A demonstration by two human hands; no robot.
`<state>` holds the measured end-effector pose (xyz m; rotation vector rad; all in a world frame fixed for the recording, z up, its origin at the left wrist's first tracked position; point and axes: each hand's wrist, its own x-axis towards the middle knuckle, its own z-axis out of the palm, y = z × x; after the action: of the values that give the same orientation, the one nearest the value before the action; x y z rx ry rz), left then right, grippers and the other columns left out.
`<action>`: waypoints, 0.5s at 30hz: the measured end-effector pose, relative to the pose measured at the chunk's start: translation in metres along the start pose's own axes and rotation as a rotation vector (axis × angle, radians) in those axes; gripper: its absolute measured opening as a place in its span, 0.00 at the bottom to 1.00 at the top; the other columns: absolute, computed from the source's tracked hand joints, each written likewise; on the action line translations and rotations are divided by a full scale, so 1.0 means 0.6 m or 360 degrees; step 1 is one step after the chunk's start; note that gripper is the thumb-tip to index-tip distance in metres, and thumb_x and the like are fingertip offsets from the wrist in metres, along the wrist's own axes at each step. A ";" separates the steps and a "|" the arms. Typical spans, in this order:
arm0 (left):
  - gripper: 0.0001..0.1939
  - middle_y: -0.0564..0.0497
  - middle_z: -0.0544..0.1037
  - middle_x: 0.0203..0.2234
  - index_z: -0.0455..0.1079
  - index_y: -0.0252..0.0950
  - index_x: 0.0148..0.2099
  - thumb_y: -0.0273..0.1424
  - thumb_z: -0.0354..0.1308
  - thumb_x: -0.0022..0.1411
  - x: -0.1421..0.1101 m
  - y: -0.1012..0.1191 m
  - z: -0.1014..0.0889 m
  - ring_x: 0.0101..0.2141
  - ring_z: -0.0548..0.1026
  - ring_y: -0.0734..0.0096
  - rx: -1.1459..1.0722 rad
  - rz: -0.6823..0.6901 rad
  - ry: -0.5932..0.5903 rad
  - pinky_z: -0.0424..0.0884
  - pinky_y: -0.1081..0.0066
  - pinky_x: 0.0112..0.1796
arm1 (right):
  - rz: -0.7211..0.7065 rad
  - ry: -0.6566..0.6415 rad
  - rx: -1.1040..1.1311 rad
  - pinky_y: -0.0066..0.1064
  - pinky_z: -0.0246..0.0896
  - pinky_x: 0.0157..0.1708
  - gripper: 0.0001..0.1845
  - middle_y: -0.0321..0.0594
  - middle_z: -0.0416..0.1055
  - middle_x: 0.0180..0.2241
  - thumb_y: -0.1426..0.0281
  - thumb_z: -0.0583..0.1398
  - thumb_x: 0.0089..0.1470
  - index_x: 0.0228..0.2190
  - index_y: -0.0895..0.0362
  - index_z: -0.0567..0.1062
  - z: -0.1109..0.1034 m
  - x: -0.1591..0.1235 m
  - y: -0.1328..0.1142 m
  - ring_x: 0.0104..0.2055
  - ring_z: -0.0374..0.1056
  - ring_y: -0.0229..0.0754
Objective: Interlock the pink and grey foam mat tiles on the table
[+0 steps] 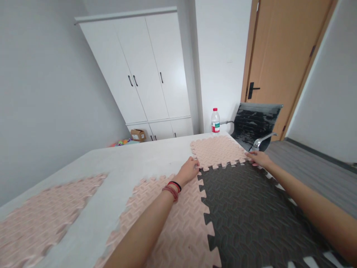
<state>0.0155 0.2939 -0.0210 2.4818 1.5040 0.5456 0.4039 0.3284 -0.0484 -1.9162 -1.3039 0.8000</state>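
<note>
A small-looking pink foam mat tile [219, 150] lies at the far right of the table, its near toothed edge against the far edge of a black foam mat tile [251, 208]. My left hand [190, 170], with bracelets at the wrist, has its fingers closed at the pink tile's near left corner. At the near right corner, my right hand [258, 158] pinches the same pink tile; some fingertips are hidden. Left of the black tile, another pink tile [181, 219] meets it along a toothed seam, partly under my left forearm.
A separate pink tile [52, 212] lies on the white table [145, 156] at the left. Behind the far tile stands a bottle [215, 122] with a red cap. Beyond the right edge is a black chair [255, 124]. A cardboard box [138, 135] and a white cabinet [156, 67] are farther back.
</note>
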 end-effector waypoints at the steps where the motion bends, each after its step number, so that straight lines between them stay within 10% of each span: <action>1: 0.11 0.49 0.71 0.42 0.68 0.34 0.42 0.37 0.55 0.63 0.000 -0.002 0.001 0.39 0.71 0.70 0.0000 0.0000 0.0001 0.70 0.62 0.42 | -0.0010 0.0008 -0.0049 0.28 0.70 0.28 0.27 0.47 0.75 0.37 0.55 0.61 0.50 0.46 0.61 0.70 0.000 -0.002 0.001 0.30 0.73 0.41; 10: 0.18 0.49 0.69 0.41 0.68 0.35 0.41 0.45 0.51 0.62 -0.003 0.014 0.013 0.37 0.70 0.70 0.0114 -0.0149 0.0004 0.68 0.65 0.40 | -0.0110 0.0105 -0.0436 0.28 0.66 0.31 0.22 0.44 0.76 0.34 0.56 0.58 0.53 0.42 0.60 0.71 0.005 -0.014 0.004 0.27 0.72 0.38; 15: 0.18 0.48 0.70 0.43 0.67 0.35 0.43 0.45 0.55 0.60 0.005 0.029 0.014 0.40 0.70 0.67 0.0276 -0.0225 -0.0060 0.68 0.63 0.41 | -0.0223 0.0203 -0.0796 0.35 0.64 0.42 0.26 0.53 0.73 0.39 0.52 0.58 0.51 0.40 0.63 0.72 0.012 -0.013 0.000 0.42 0.71 0.49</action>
<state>0.0344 0.2883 -0.0221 2.4677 1.7637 0.3567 0.3957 0.3222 -0.0520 -2.1772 -1.6468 0.2880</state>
